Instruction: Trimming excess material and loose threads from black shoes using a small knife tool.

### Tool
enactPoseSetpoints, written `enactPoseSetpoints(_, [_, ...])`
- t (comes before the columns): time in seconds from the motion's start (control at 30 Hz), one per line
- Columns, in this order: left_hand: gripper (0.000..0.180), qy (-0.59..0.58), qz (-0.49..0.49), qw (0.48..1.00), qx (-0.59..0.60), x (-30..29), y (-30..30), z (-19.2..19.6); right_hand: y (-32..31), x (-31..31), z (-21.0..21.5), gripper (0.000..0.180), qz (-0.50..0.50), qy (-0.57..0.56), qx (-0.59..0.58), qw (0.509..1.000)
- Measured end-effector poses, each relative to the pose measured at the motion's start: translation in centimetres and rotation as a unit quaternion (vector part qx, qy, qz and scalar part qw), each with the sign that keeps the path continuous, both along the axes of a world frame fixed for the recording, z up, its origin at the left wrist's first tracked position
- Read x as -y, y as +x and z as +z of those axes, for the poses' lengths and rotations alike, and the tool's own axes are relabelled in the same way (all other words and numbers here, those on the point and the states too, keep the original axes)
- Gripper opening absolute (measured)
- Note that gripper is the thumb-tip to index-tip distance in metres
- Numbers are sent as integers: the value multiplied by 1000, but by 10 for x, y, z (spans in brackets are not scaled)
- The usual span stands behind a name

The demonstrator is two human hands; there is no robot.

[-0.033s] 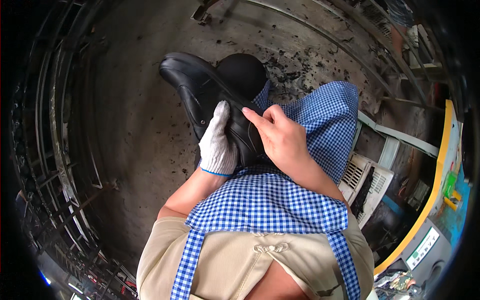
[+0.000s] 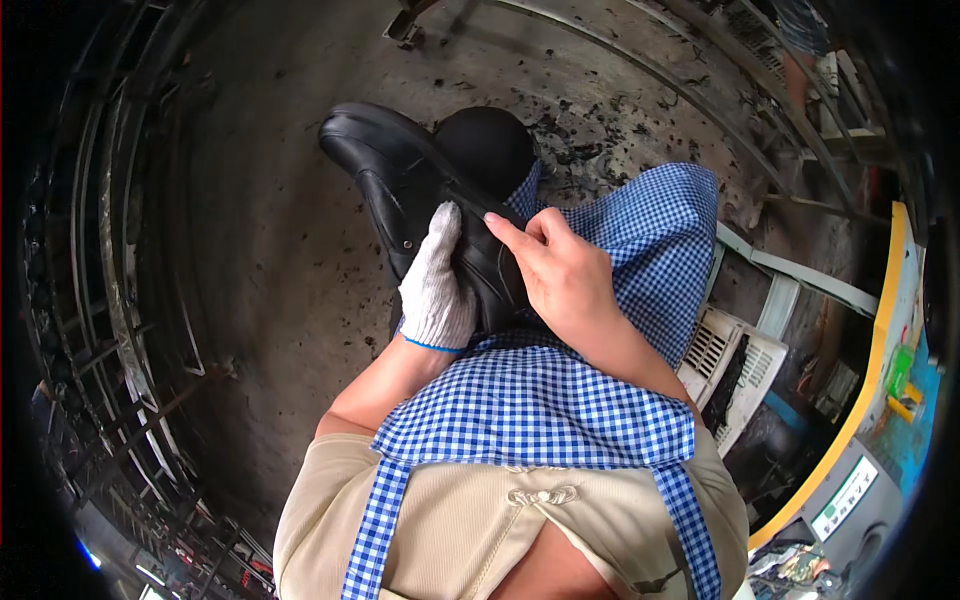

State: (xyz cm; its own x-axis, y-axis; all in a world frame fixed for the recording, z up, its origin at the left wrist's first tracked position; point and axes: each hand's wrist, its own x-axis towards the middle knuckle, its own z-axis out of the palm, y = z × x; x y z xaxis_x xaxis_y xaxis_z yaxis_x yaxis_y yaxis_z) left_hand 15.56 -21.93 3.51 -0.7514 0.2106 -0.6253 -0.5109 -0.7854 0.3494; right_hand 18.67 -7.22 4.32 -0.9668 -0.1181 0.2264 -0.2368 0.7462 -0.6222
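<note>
A black shoe [image 2: 375, 155] with a rounded toe lies tilted across my lap, its toe toward the far left. A small round metal-looking dot shows on its side. My left hand [image 2: 437, 285], in a white knitted glove with a blue cuff edge, grips the shoe around its middle, the thumb lying along the upper. My bare right hand [image 2: 565, 275] is at the right edge of the shoe, its index finger stretched against that edge near the sole. The other fingers curl under; whatever they may hold is hidden.
Just beyond the shoe is a rounded black form [image 2: 487, 150]. A blue checked apron [image 2: 540, 400] covers my lap. Metal racks [image 2: 125, 290] stand at the left, with a curved rail [image 2: 620, 60] far off. Right: a white plastic crate [image 2: 735, 370], a yellow-edged bench [image 2: 868, 400]. Dark scraps litter the floor.
</note>
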Motion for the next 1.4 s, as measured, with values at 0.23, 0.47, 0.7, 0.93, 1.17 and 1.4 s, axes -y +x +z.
enactPoseSetpoints(0.23, [24, 14, -1, 1000, 12, -3, -2, 1, -3, 7, -14, 41, -29, -31, 9, 999])
enactPoseSetpoints(0.47, [27, -4, -10, 1000, 17, -3, -4, 2, -3, 5, -22, 43, -26, -80, 4, 996])
enactPoseSetpoints(0.7, [28, 13, -8, 1000, 21, -5, -3, -1, -1, 5, -23, 43, -30, -91, 21, 995])
enactPoseSetpoints(0.93, [36, 16, -57, 998, -6, -7, -6, 5, -17, -1, -29, 32, -45, -210, -25, 976])
enactPoseSetpoints(1.17, [41, 20, -61, 998, 5, -14, -2, 9, -71, -5, -12, 18, 16, -146, -45, 988])
enactPoseSetpoints(1.4, [37, -20, -51, 998, 0, -11, 2, 4, -75, -1, 12, 14, 84, 45, -73, 993])
